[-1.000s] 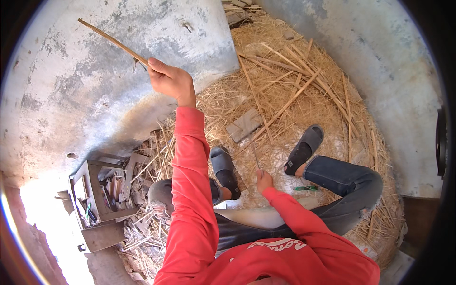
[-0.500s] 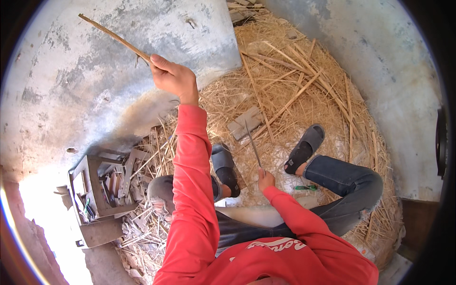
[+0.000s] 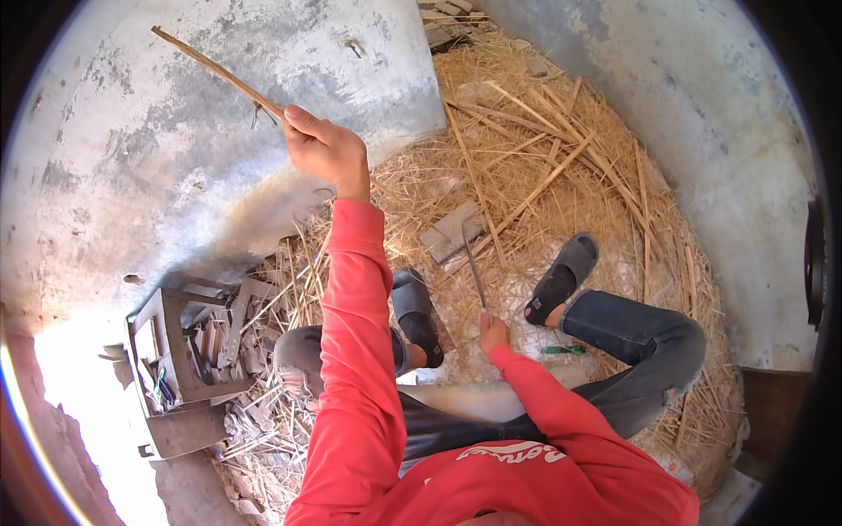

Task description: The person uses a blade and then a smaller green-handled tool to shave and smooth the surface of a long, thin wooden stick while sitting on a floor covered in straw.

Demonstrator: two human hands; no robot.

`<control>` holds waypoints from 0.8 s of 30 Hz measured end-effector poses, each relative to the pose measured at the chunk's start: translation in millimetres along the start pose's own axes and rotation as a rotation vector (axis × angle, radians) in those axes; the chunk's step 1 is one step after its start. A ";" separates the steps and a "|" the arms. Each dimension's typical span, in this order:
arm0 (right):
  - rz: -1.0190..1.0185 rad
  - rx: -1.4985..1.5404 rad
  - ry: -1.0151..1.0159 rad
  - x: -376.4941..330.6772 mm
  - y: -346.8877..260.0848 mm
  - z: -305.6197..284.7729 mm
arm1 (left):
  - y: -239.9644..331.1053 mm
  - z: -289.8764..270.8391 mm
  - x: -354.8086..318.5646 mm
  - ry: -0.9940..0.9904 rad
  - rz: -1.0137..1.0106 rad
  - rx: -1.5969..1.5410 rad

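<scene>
At the far left, on the ground beside the grey concrete wall (image 3: 132, 175), sits a small open wooden crate (image 3: 180, 351) with slats and odds and ends inside, ringed by split wood scraps; above it, a long thin brown bamboo stick (image 3: 215, 70) slants up and to the left across the wall, its lower end clamped in the left hand (image 3: 326, 151), which is raised at arm's length in a closed fist around the stick, the red sleeve (image 3: 360, 351) running down from it toward the lower edge; below the arm, the left foot in a dark grey slip-on sandal (image 3: 417, 311) rests on the straw-covered floor (image 3: 561, 114); just beyond that foot lies a flat grey block of wood (image 3: 452, 230) among the straw; to its right the right hand (image 3: 493, 333) is held low between the knees, fingers curled shut around the handle of a narrow dark metal blade (image 3: 474, 267) that points up and away toward the block; further right the other grey sandal (image 3: 561, 279) lies on the straw, with the blue-jeaned leg (image 3: 640, 337) bent behind it; long pale split bamboo strips (image 3: 544, 131) lie scattered across the straw above, well apart from both hands.
</scene>
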State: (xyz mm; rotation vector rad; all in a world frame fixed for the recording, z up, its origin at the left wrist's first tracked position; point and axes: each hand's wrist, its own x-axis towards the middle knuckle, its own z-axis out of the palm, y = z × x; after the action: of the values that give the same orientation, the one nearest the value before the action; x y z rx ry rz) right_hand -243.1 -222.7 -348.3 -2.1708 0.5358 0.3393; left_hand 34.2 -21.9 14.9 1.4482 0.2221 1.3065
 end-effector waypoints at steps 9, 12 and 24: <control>-0.444 1.094 -0.132 -15.5 -276.2 -214.1 | 4.7 5.3 -0.3 -0.481 -0.146 -0.544; -0.743 1.394 -0.040 -26.0 -309.7 -241.3 | 9.8 10.7 -4.6 -0.565 -0.176 -0.602; 0.056 0.785 -0.190 -15.6 -165.8 -165.4 | 14.8 -3.3 -20.0 -0.571 -0.166 -0.536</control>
State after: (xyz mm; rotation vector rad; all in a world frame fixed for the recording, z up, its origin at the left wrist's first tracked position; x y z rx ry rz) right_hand -167.1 -260.3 -129.5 -1.3547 0.5115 0.2958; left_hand 16.9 -40.0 14.3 1.2399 -0.3563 0.6984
